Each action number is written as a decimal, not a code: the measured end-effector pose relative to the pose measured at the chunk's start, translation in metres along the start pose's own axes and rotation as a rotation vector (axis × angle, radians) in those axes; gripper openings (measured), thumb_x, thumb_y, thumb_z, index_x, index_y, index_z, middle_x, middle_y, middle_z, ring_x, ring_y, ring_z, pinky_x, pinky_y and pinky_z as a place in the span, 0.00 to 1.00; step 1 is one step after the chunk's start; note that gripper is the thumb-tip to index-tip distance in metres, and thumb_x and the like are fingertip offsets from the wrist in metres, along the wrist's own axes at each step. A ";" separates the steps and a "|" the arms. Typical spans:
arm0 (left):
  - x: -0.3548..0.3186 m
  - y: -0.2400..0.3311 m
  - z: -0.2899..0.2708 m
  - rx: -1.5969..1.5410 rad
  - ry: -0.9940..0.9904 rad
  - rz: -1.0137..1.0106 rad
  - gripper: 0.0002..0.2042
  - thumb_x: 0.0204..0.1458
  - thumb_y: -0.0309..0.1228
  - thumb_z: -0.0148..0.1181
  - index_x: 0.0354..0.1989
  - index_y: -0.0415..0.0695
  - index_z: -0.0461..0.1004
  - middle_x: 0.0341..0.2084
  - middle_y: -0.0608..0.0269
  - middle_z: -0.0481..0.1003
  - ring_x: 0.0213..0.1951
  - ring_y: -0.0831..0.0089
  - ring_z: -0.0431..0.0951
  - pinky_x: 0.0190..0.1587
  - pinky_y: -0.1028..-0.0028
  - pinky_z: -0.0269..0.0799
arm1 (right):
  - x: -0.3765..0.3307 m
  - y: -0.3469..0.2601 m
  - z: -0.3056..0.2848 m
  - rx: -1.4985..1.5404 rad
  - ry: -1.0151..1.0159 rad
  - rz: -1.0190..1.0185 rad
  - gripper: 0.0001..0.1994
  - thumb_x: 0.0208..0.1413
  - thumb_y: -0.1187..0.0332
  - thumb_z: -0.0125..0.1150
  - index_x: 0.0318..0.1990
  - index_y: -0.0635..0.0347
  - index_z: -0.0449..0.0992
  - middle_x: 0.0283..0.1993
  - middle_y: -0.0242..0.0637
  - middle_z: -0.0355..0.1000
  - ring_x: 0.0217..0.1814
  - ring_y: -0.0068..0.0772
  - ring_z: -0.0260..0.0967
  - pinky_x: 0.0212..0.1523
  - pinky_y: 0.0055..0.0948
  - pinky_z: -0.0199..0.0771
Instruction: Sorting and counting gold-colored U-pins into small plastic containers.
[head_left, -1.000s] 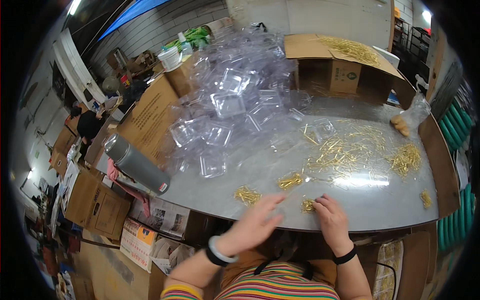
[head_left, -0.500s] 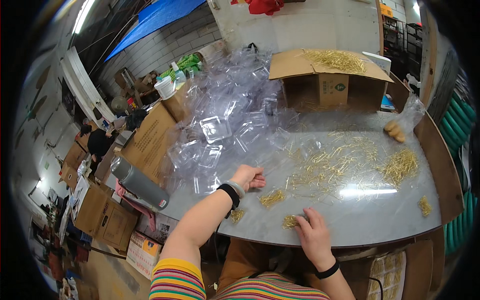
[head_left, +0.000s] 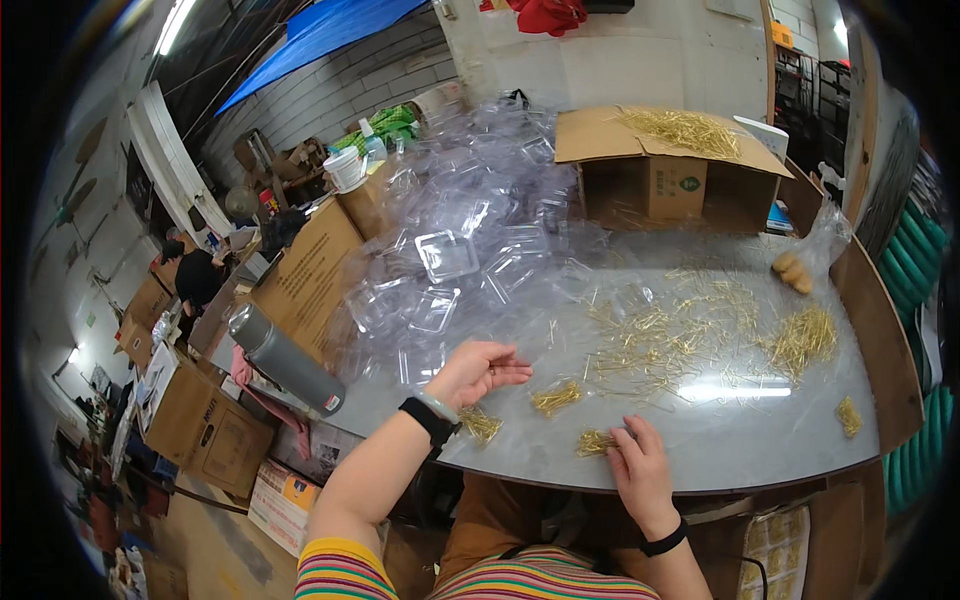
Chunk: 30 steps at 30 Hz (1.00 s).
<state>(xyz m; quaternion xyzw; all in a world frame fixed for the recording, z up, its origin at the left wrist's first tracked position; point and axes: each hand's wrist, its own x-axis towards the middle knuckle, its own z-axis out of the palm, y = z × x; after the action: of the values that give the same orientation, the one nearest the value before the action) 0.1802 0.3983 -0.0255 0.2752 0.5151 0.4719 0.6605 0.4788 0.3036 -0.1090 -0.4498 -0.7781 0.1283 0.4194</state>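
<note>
My left hand (head_left: pixel 477 372) is over the table between the plastic heap and the small wire bundles, its fingers loosely stretched to the right and nothing visible in them. Just below it sits a bundle of gold wire hooks (head_left: pixel 484 427), partly hidden by my wrist. To its right is a second gold bundle (head_left: pixel 556 398). Near the front edge, the thumb and fingers of my right hand (head_left: pixel 643 470) are at the right end of a third gold bundle (head_left: pixel 594 441), which they appear to pinch. Loose gold wire hooks (head_left: pixel 650 345) are scattered beyond.
Clear plastic trays (head_left: pixel 450 255) are heaped at the back left, beside a grey flask (head_left: pixel 285 360). A cardboard box (head_left: pixel 675 190) stands at the back with gold wires on top. A denser wire pile (head_left: pixel 803 337) and a small bundle (head_left: pixel 849 417) are at the right.
My left hand has moved left and its fingers have straightened out to the right. My right hand stays at the same bundle. The whole view has shifted slightly.
</note>
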 end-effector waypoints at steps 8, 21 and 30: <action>-0.065 -0.057 0.007 0.055 -0.169 0.157 0.06 0.65 0.27 0.54 0.40 0.36 0.71 0.45 0.50 0.77 0.48 0.57 0.82 0.49 0.62 0.83 | 0.021 -0.043 -0.013 0.367 0.168 0.147 0.12 0.57 0.75 0.65 0.49 0.63 0.78 0.49 0.42 0.71 0.38 0.32 0.71 0.38 0.27 0.73; -0.097 -0.133 0.040 -0.443 -0.346 0.164 0.26 0.70 0.40 0.45 0.71 0.50 0.46 0.57 0.48 0.67 0.59 0.51 0.73 0.62 0.49 0.72 | 0.020 -0.026 0.030 0.460 0.136 0.448 0.07 0.56 0.73 0.66 0.39 0.63 0.76 0.40 0.35 0.72 0.27 0.20 0.64 0.29 0.23 0.66; -0.093 -0.140 0.027 -0.564 -0.404 0.070 0.24 0.71 0.44 0.40 0.71 0.51 0.49 0.61 0.48 0.64 0.61 0.43 0.70 0.65 0.48 0.67 | 0.025 -0.030 0.019 0.600 0.400 0.416 0.06 0.60 0.72 0.64 0.41 0.63 0.74 0.37 0.31 0.72 0.31 0.19 0.66 0.31 0.21 0.65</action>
<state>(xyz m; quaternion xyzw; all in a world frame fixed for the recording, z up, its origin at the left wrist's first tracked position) 0.2511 0.2607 -0.0963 0.1870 0.2135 0.5539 0.7827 0.4405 0.3100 -0.0897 -0.4714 -0.5020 0.3415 0.6397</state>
